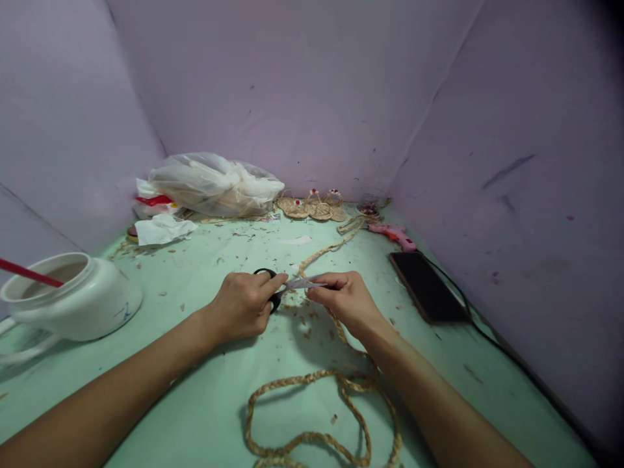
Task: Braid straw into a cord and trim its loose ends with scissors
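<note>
My left hand (247,300) is closed around the black-handled scissors (301,284), whose blades point right. A tan braided cord (316,253) comes from the back of the table and passes by the blades. At its bend, the fingertips of my right hand (344,296) pinch together on the cord, close to the blade tips; the exact contact is partly hidden. From below that hand the cord runs on toward me and lies in loose loops at the front.
At left stands a white pot (97,299) with a red stick in it. A plastic bag (214,185), woven pieces with red-and-white trims (319,209) and a pink glue gun (397,235) lie at the back. A phone (429,287) and black cable (507,351) lie right.
</note>
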Motion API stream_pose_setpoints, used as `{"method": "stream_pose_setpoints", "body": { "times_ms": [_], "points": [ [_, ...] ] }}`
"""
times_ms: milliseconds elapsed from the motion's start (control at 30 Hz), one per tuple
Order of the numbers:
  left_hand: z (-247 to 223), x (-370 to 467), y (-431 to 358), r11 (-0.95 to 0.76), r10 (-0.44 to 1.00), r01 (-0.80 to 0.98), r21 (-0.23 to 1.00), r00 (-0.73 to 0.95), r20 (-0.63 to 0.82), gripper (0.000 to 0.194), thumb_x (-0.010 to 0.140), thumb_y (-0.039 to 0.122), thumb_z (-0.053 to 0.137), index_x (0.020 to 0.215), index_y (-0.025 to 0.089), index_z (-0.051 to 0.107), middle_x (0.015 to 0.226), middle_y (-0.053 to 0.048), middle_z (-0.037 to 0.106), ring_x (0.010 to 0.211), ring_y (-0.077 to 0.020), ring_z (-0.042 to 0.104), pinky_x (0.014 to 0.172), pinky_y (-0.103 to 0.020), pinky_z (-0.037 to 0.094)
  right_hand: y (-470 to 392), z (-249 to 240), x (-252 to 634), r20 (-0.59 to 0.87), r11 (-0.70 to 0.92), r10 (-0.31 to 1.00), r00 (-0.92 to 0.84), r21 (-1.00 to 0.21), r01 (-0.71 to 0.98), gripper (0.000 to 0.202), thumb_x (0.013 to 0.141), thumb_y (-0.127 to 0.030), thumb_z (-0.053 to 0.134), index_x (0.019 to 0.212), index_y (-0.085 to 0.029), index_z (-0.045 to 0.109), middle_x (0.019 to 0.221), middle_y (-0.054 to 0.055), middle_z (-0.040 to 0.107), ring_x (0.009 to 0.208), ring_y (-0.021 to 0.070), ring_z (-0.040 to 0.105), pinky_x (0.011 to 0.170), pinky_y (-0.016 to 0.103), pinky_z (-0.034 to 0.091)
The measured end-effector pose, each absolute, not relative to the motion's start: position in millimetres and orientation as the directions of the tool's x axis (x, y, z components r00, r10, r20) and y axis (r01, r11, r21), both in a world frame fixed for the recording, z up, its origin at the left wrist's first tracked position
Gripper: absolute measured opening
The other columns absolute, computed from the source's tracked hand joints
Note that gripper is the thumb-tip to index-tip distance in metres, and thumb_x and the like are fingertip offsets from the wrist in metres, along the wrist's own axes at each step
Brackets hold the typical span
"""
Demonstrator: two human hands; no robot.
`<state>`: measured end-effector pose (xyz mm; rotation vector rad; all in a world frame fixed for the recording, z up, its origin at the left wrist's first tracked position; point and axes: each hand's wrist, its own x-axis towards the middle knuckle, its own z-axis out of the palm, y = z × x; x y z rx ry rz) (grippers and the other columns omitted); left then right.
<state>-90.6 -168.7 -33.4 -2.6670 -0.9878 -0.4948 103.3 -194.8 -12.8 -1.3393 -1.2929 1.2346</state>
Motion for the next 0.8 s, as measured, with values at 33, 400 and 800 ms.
{"method": "stream_pose_setpoints", "body": {
  "times_ms": [33,400,800],
  "points": [
    [-32.8,-90.4,-168.6,-0.739,0.583,0.664,-0.113,0.714,0.387,0.047,0.068,0.014,0.043,0.115,0.016,0.049,0.075,-0.004,0.062,0.058,-0.0167,0.057,0.049,-0.027,0.04,-194.8,-12.7,103.1,-0.081,-0.077,0.996,-0.036,-0.99,0.121,0.017,0.057,-0.014,0.054,0.063,-0.013,0.07,0.039,-0.007,0.038,0.039,0.004,0.025,0.04,0.021,0.02],
    [-34.2,-88.6,-164.4,-0.675,0.737,0.643,0.361,0.565,0.372,0.038,0.067,0.009,0.043,0.1,0.02,0.057,0.075,0.0,0.066,0.063,-0.0123,0.058,0.058,-0.021,0.041,-194.0,-15.1,105.8,-0.104,-0.103,0.994,-0.033,-0.994,0.044,0.016,0.056,-0.021,0.062,0.067,-0.012,0.07,0.047,-0.004,0.048,0.045,0.0056,0.033,0.045,0.022,0.023],
    [-18.9,-58.6,-187.9,0.156,0.963,-0.038,0.987,0.227,-0.143,0.042,0.053,0.026,0.071,0.089,0.013,0.052,0.058,0.002,0.059,0.048,-0.0094,0.054,0.048,-0.02,0.041,-199.4,-27.2,84.7,-0.156,-0.166,0.985,-0.079,-0.973,-0.159,0.033,0.055,-0.024,0.069,0.086,-0.011,0.068,0.05,-0.003,0.054,0.042,0.0047,0.036,0.043,0.02,0.026]
  ]
}}
